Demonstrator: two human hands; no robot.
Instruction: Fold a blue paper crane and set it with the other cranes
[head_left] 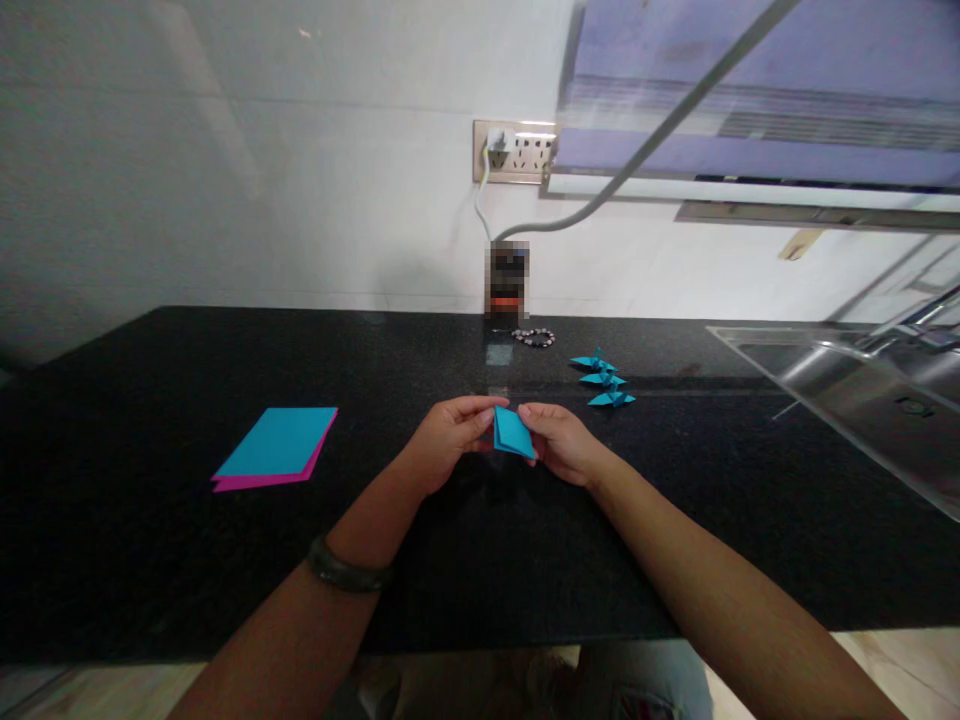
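A small piece of folded blue origami paper [514,432] is held between my two hands, just above the dark countertop [420,580]. My left hand [454,435] pinches its left edge, thumb on top. At its right side, the thumb and fingers of my right hand [561,440] close on it too. The paper is layered into a small square with its near edge slightly parted. Beyond my right hand stand three folded blue paper cranes [602,380] in a row. To the left lies a stack of square paper [277,442], blue on top with pink showing beneath.
A bead bracelet [535,338] lies near the wall, beside a small pixelated dark object [508,280]. A grey hose [637,150] runs up from there. A steel sink [862,390] with a faucet is at the right. A wall socket [529,155] holds a plug.
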